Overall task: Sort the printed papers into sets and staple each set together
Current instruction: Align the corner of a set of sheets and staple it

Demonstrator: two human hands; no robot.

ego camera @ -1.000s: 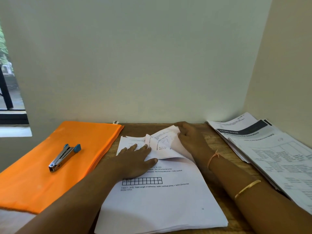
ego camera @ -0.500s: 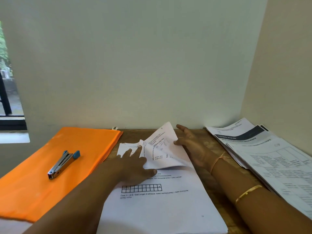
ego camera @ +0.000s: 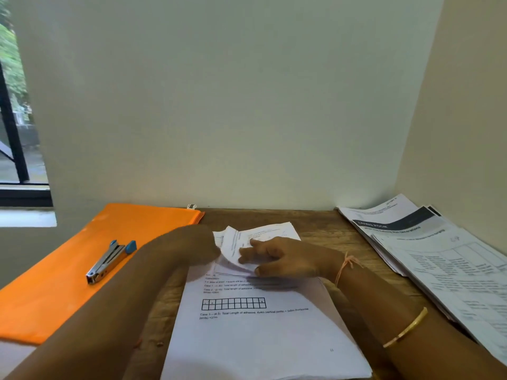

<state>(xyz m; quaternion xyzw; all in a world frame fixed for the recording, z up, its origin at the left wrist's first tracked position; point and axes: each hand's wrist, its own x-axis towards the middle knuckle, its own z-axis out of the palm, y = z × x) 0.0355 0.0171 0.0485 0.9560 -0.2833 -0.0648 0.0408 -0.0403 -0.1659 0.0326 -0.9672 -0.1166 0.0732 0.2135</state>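
Note:
A stack of printed papers [ego camera: 255,333] lies on the wooden table in front of me, its top sheet showing a grid drawing. The top pages [ego camera: 233,248] are folded back at the far end of the stack. My right hand [ego camera: 285,259] lies across that fold and pinches the curled pages between fingers and thumb. My left hand [ego camera: 192,246] is blurred at the fold's left edge, and its fingers are not readable. A silver stapler [ego camera: 109,260] with a blue end rests on the orange folder [ego camera: 55,292], left of my left arm.
A second fanned pile of printed papers [ego camera: 439,259] lies along the right wall. The wooden table [ego camera: 323,229] sits in a corner, with walls behind and to the right. A window is at the far left.
My right hand has moved left from the far right corner onto the folded pages and taken hold of them. My left hand has lifted off the sheet and shifted left. The raised pages are pressed lower.

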